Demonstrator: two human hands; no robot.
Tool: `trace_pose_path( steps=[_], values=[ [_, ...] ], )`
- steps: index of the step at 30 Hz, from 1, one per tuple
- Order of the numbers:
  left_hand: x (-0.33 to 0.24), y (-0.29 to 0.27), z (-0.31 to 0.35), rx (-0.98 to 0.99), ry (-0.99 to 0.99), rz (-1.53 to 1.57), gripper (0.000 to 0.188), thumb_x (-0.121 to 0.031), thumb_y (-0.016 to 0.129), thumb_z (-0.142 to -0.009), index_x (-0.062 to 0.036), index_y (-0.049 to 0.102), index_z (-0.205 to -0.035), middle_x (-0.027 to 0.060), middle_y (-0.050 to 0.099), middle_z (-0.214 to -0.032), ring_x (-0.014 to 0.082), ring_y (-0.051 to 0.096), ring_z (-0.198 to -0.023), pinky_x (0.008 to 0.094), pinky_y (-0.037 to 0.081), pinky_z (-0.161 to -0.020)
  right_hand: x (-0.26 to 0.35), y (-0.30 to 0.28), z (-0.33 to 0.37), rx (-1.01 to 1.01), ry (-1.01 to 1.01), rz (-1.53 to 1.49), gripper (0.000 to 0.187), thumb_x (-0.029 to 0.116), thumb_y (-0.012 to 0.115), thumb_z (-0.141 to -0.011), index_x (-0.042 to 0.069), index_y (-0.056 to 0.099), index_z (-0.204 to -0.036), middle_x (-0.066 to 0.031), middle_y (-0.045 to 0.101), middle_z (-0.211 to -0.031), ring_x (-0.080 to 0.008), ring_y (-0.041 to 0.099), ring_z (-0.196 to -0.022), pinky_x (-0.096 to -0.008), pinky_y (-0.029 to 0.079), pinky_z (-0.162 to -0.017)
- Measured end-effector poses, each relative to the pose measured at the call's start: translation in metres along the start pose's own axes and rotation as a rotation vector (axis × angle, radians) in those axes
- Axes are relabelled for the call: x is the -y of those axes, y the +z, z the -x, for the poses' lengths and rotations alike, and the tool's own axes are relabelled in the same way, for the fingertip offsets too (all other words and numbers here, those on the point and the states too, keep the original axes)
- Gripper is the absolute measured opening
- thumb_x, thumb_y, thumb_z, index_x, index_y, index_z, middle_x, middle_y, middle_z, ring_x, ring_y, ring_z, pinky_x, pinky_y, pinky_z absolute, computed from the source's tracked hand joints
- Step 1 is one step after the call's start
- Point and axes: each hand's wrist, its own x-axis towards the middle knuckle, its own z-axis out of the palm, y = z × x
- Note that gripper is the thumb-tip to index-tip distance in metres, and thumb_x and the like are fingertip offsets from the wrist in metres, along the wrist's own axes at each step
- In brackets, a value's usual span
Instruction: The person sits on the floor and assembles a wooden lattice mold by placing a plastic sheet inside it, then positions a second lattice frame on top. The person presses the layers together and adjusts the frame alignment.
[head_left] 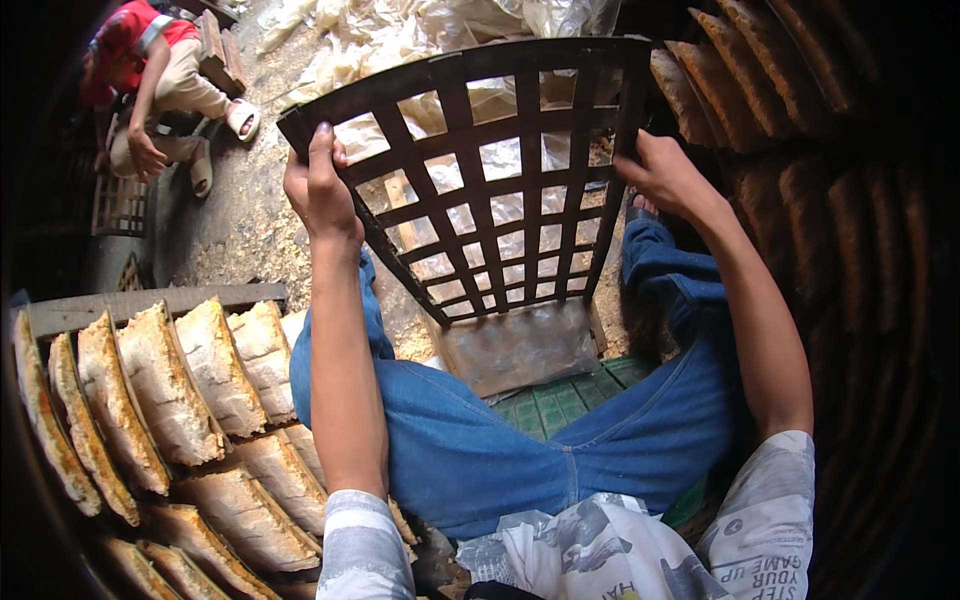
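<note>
A dark lattice rack [480, 195] with square openings stands tilted between my knees, its wide edge raised away from me. My left hand [325, 190] is closed on its upper left corner, the thumb over the rim. On the other side my right hand [668, 172] grips the right edge near the top; its fingertips are partly hidden behind the rack. The narrow lower end meets a block or board wrapped in clear plastic [520, 345]. More crumpled plastic shows through the openings.
Rows of pale slabs with orange-brown crumbly edges [190, 370] stand at my left; similar slabs [740, 80] rise at the right in shadow. A green slatted surface [530, 410] lies beneath me. Pale plastic sheeting [400, 45] is heaped ahead. Another person [160, 80] sits far left.
</note>
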Motion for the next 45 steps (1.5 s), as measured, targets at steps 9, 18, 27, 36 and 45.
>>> trace_pose_path(
  steps=[9,18,27,36,45],
  values=[
    [0.001,0.001,-0.001,0.023,0.01,0.024,0.013,-0.019,0.059,-0.092,-0.0069,0.056,-0.095,-0.0011,0.051,-0.081,0.0073,0.046,-0.072,0.0227,0.041,-0.066,-0.01,-0.002,-0.006,0.069,0.063,-0.583,0.021,0.009,0.068,-0.082,-0.001,0.064,-0.1,-0.0096,0.068,-0.088,-0.0161,0.064,-0.082,-0.0314,0.05,-0.08],
    [-0.008,0.008,0.005,0.047,0.018,0.045,0.016,-0.019,0.06,-0.093,-0.0039,0.057,-0.095,-0.0006,0.051,-0.081,0.0078,0.047,-0.072,0.0224,0.04,-0.067,-0.003,-0.031,-0.01,0.014,0.003,-0.673,0.025,0.012,0.069,-0.084,0.003,0.062,-0.106,-0.0034,0.066,-0.094,-0.0098,0.061,-0.091,-0.0266,0.046,-0.089],
    [-0.006,0.007,0.003,0.047,0.044,0.042,0.016,-0.02,0.061,-0.093,-0.0049,0.057,-0.095,-0.0011,0.051,-0.081,0.0071,0.047,-0.072,0.0221,0.041,-0.067,-0.007,-0.026,-0.011,0.08,-0.028,-0.553,0.027,0.013,0.074,-0.082,0.003,0.063,-0.104,-0.0014,0.065,-0.093,-0.0094,0.061,-0.087,-0.0271,0.048,-0.085],
    [-0.001,0.005,0.003,0.056,0.043,0.03,0.016,-0.019,0.06,-0.093,-0.0047,0.057,-0.097,-0.0007,0.051,-0.082,0.007,0.047,-0.071,0.022,0.042,-0.065,-0.008,-0.011,-0.007,0.108,0.129,-0.383,0.026,0.01,0.073,-0.083,-0.001,0.066,-0.105,-0.0051,0.069,-0.09,-0.012,0.065,-0.086,-0.0273,0.05,-0.083],
    [-0.007,0.002,0.003,0.055,0.06,0.01,0.015,-0.019,0.059,-0.094,-0.0049,0.056,-0.098,-0.0011,0.05,-0.083,0.0068,0.047,-0.072,0.0221,0.041,-0.065,-0.006,-0.035,-0.013,-0.009,-0.054,-0.689,0.026,0.011,0.075,-0.081,0.005,0.063,-0.104,-0.0022,0.066,-0.093,-0.0093,0.061,-0.091,-0.0281,0.049,-0.084]
  ],
)
